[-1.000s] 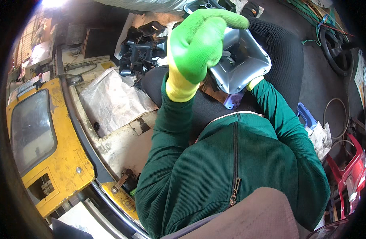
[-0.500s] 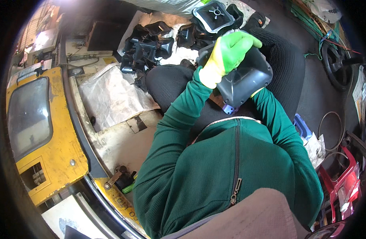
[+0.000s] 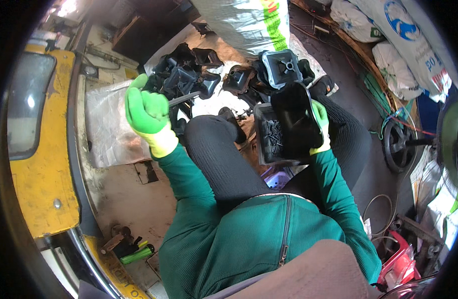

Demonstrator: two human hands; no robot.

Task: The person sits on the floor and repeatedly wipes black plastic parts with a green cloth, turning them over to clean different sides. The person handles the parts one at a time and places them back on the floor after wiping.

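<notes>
My left hand (image 3: 148, 112), in a green and yellow glove, is raised at the left with its fingers curled round a thin grey knife-like tool (image 3: 185, 98), whose tip points right. My right hand (image 3: 318, 125), gloved the same way, grips the right side of a hollow black plastic moulding (image 3: 294, 127), tilted so its inside shows. Under and beside the moulding is a dark rectangular tray (image 3: 261, 144) holding small black plastic scraps (image 3: 274, 135). The tray is by my lap, over a purple perforated stool or basket (image 3: 276, 178).
Several black mouldings (image 3: 181, 74) lie piled ahead, with a pale-rimmed one (image 3: 282, 69) near my right knee. A white sack (image 3: 244, 25) stands behind them. Yellow machinery (image 3: 44, 194) flanks the left; a black handwheel (image 3: 401, 134) and red plastic chair (image 3: 396, 264) are at right.
My left hand has moved from over the moulding out to the left, and the tool now shows in it. The moulding has tipped, uncovering the tray of scraps; my right hand has come into sight.
</notes>
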